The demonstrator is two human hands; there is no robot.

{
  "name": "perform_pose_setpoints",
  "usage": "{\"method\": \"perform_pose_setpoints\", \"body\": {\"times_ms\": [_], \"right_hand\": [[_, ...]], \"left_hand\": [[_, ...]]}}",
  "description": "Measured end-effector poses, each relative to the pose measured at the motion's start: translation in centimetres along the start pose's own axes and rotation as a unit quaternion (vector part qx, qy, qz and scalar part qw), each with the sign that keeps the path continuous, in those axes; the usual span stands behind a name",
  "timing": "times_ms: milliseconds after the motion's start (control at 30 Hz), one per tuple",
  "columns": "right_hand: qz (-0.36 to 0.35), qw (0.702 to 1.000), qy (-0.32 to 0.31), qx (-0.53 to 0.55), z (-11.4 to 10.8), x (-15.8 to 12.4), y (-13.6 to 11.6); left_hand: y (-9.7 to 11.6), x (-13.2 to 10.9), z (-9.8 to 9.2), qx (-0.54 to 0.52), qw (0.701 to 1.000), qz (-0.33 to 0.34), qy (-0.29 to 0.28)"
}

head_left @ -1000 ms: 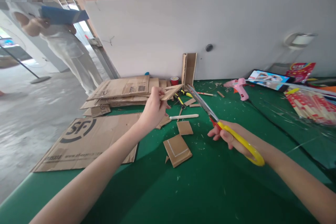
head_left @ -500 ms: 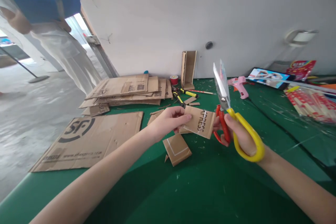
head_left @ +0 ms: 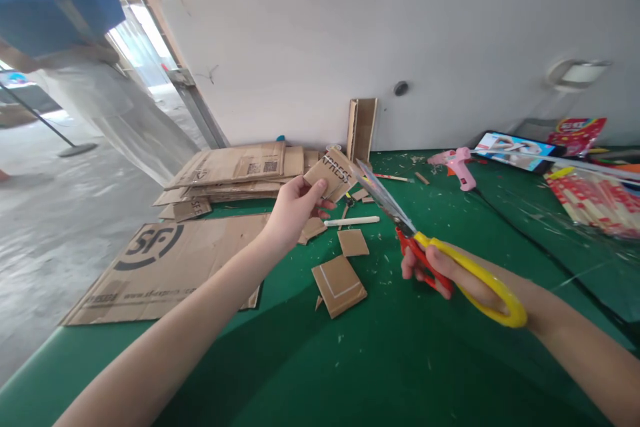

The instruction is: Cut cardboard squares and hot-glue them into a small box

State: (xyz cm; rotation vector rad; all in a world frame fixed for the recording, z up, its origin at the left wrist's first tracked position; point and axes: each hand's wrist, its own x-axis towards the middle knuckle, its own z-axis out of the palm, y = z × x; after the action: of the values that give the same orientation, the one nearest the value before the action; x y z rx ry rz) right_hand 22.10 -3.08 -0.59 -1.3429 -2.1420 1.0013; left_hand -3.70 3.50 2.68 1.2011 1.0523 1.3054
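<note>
A small brown cardboard piece (head_left: 334, 175) printed "XPRESS" tilts up beyond the pinch, near the forward-jutting blade tips of yellow-and-red-handled steel scissors (head_left: 423, 240).

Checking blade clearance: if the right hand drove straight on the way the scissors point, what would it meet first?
The cardboard piece printed XPRESS, held up by the left hand. The scissors in the right hand point leftward and away with their tip at that piece's right edge, though depth is unclear.

cardboard stack (head_left: 235, 170) behind flat sheet (head_left: 165, 267), glue gun (head_left: 457, 165) right, offcuts (head_left: 340, 283) between
</note>
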Motion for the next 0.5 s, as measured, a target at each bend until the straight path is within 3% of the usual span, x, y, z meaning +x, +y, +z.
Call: {"method": "perform_pose_setpoints", "body": {"times_ms": [133,267,500], "right_hand": [[0.057,0.997,-0.029,0.052,-0.5,-0.2,0.1],[0.07,0.997,-0.027,0.03,-0.6,-0.3,-0.2],[0.09,0.995,-0.045,0.019,-0.8,-0.1,-1.5]], "left_hand": [[0.5,-0.2,0.0,-0.023,1.0,0.001,-0.006],[0.7,-0.3,0.0,-0.018,1.0,-0.003,0.0],[0.5,-0.3,0.1,0.03,0.999,0.006,-0.042]]}}
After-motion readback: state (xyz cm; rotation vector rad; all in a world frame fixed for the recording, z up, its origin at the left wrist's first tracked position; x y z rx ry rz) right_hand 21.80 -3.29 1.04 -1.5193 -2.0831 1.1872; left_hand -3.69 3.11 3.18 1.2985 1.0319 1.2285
